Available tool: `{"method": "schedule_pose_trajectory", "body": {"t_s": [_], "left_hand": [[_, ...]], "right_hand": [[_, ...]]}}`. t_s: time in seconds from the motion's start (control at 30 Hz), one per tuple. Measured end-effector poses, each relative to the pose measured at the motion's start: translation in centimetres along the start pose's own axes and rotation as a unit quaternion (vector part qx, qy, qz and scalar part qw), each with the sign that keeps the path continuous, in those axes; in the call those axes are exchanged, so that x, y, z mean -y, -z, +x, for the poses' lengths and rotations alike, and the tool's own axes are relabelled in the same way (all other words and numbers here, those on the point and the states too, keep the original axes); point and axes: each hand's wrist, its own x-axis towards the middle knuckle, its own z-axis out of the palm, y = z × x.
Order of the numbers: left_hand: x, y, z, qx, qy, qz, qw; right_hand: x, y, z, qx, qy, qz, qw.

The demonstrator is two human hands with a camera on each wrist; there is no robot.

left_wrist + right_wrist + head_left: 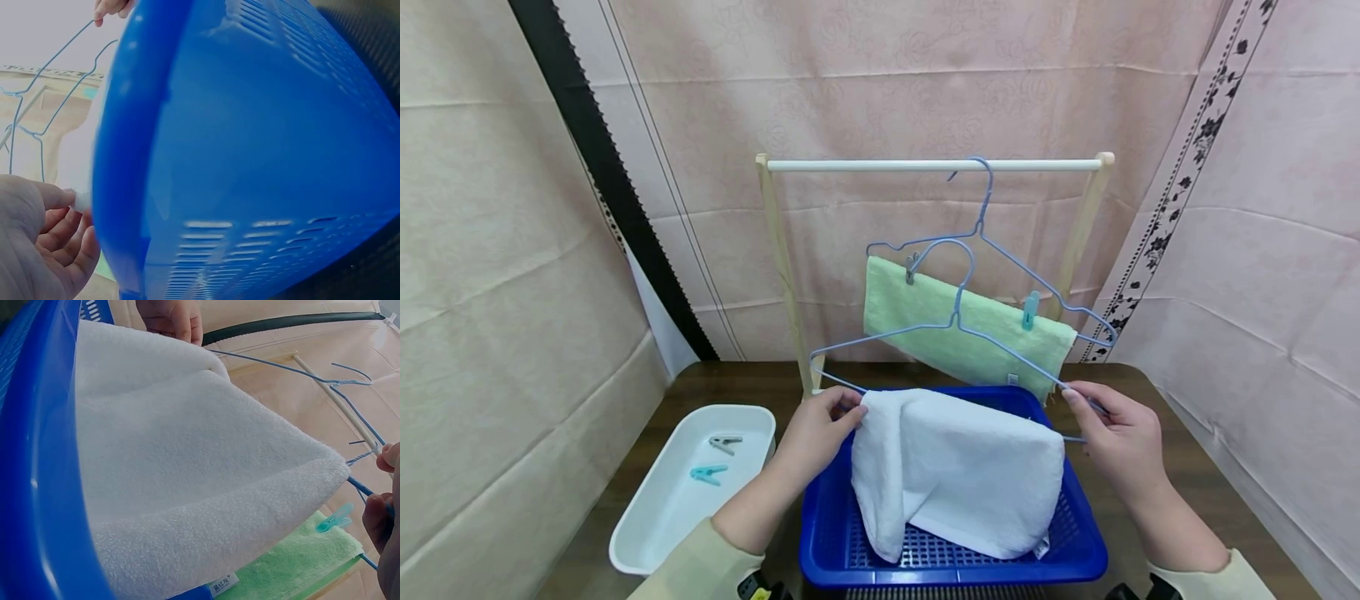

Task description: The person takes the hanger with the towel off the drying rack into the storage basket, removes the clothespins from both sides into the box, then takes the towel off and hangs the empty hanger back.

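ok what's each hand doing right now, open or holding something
Left hand: closed, pinching the white towel near a corner.
Right hand: closed, holding the front blue hanger.

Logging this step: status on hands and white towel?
Left hand pinching white towel. Right hand gripping front hanger. White towel draped over hanger's lower bar. Green towel hangs behind, seemingly not blocking.

From the head: looks forward and down, set back enough to fit the rack (pixel 865 166) upper centre and blue basket (pixel 955 576) lower centre. From the left wrist: sits low, rolled sideways, hard up on the basket wall (pixel 250 137) across centre and right, faces past it to the front hanger (pixel 957 317) at upper left. From the right wrist: also rolled, looks close over the white cloth (pixel 958 475) mid-frame, basket rim (pixel 37 487) down the left. Shares white cloth and green cloth (pixel 910 304) between head and right wrist, front hanger between head and left wrist.
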Motion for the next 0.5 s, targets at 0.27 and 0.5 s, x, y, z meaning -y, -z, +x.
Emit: {"method": "schedule_pose_trajectory", "body": {"t_s": [0.27,0.5], "left_hand": [[0.32,-0.07,-0.27,0.008,0.001,0.026,0.9996],[0.46,0.00,-0.61,0.017,0.004,0.051,0.9985]], "right_hand": [[-0.18,-0.08,0.01,-0.002,-0.001,-0.003,1.0000],[-0.40,-0.10,0.03,-0.006,-0.009,-0.004,0.9999]]}}
